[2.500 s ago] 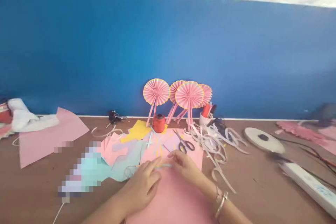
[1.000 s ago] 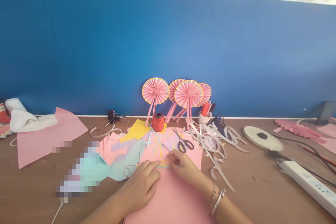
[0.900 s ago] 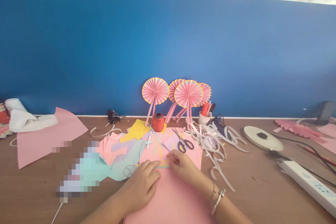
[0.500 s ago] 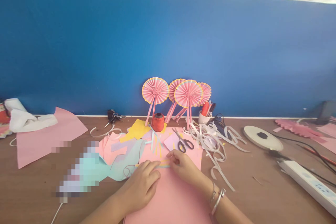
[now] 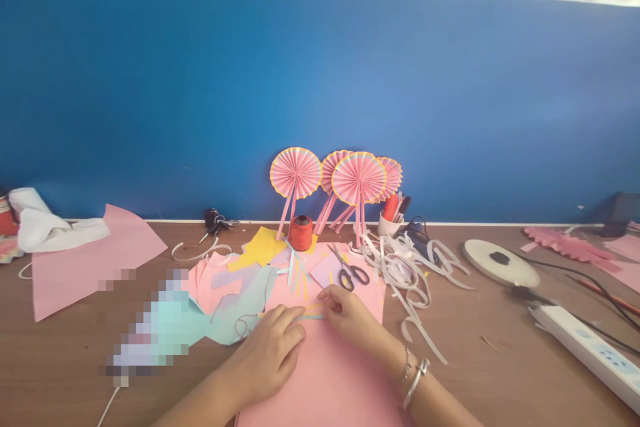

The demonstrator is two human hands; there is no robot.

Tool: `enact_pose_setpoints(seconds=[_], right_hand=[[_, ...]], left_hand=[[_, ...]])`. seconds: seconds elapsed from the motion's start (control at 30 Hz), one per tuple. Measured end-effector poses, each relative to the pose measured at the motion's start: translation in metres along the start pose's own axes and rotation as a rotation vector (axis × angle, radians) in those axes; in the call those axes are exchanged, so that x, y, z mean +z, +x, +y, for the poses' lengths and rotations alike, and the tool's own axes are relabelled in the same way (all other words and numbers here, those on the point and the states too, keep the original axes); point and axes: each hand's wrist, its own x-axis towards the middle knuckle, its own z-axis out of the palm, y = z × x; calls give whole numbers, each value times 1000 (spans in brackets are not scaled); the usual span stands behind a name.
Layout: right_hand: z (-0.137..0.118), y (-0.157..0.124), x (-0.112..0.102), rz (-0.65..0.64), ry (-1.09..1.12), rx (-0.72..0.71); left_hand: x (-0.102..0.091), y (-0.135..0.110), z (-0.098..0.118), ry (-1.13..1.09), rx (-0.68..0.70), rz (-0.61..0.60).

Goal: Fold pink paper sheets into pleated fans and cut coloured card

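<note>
A large pink paper sheet (image 5: 325, 380) lies flat on the brown table in front of me. My left hand (image 5: 270, 353) rests on it with the fingers stretched forward, fingertips pressing a thin yellow and pale blue strip (image 5: 313, 312) along the sheet's far edge. My right hand (image 5: 350, 317), a bracelet at its wrist, has its fingers curled onto the strip's right end. Black-handled scissors (image 5: 350, 272) lie just beyond my right hand.
Several pink pleated paper fans (image 5: 357, 180) lean on the blue wall behind a red thread spool (image 5: 302, 233). White paper strips (image 5: 410, 267) curl at the right. A round white disc (image 5: 500, 263), a power strip (image 5: 585, 347), yellow paper (image 5: 260, 248) and another pink sheet (image 5: 85, 260) lie around.
Both hands have stayed on the strip at the sheet's far edge. Since 2.5 s ago my left fingertips have lowered onto the strip, and the view has shifted slightly.
</note>
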Motion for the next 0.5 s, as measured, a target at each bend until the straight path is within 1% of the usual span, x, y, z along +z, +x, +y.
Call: enact_pose_setpoints(seconds=[0.13, 0.33, 0.5], right_hand=[[-2, -1, -2, -3, 0, 8], [-8, -1, -4, -35, 31, 19], [-5, 0, -3, -23, 26, 12]], left_hand=[[1, -1, -1, -8, 4, 19], [0, 0, 0, -1, 1, 3], [0, 0, 0, -2, 6, 13]])
